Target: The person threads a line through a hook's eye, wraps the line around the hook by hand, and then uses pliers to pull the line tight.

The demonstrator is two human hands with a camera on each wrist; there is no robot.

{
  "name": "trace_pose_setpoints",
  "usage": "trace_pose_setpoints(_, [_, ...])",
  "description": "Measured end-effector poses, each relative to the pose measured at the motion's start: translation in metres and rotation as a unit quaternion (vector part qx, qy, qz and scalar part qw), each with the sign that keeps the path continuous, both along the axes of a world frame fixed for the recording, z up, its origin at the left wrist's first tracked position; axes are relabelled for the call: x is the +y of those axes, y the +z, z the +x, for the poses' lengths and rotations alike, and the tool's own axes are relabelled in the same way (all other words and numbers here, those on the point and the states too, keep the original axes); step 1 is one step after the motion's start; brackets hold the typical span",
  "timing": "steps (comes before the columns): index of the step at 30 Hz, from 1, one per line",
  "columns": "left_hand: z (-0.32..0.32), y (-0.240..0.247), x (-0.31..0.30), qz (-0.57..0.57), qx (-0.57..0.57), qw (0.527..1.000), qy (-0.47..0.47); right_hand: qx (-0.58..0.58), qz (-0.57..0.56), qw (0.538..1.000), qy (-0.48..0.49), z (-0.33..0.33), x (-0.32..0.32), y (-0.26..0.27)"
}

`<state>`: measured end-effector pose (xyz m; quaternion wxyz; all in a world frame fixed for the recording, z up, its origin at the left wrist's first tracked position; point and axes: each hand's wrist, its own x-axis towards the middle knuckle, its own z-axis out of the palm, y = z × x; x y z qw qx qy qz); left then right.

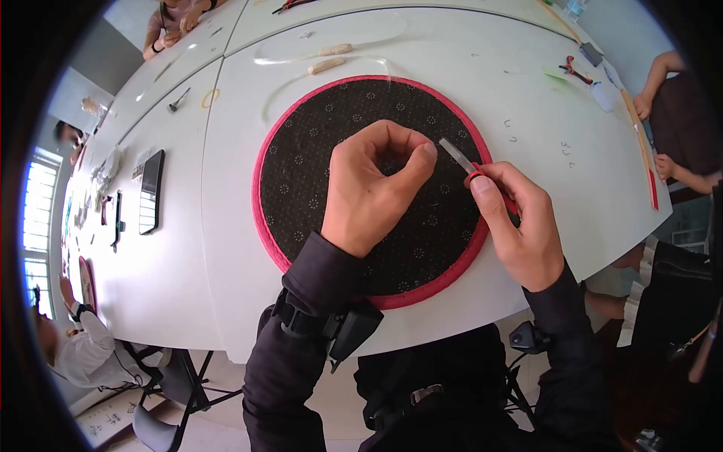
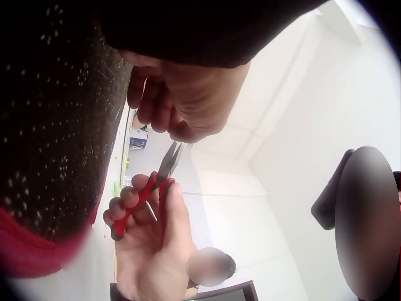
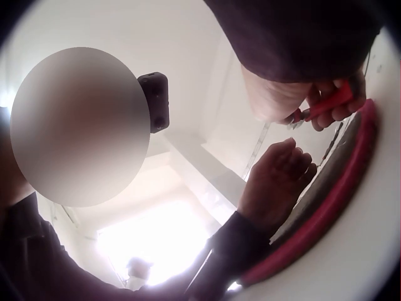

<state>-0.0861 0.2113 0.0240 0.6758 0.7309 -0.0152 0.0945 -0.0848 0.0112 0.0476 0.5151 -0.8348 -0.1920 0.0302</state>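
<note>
In the head view my right hand [image 1: 527, 226] grips red-handled pliers [image 1: 457, 157], their narrow metal nose pointing up and left. My left hand [image 1: 376, 188] has its thumb and forefinger drawn together in a pinch, right by the nose of the pliers. Only a tiny pale glint shows at those fingertips; I cannot tell what the piece is. The left wrist view shows the pliers [image 2: 168, 164] with handles spread in the right palm and the tip just below the left fingers. Beneath both hands lies a round dark patterned mat [image 1: 301, 166] with a pink-red rim.
Several small bent wire pieces [image 1: 567, 149] lie on the white table [image 1: 248, 301] at right. Beyond the mat are two beige rods [image 1: 326, 66] with clear line. A phone [image 1: 151, 192] lies left, other pliers [image 1: 576, 70] far right. People sit around the table.
</note>
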Motion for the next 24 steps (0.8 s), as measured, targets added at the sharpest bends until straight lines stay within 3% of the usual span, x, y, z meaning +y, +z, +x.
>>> trace_pose_setpoints(24, [0.0001,0.0009,-0.0018,-0.027,-0.005,0.999,0.018,-0.034,-0.006,0.999,-0.013,-0.0008,0.0034,-0.0025])
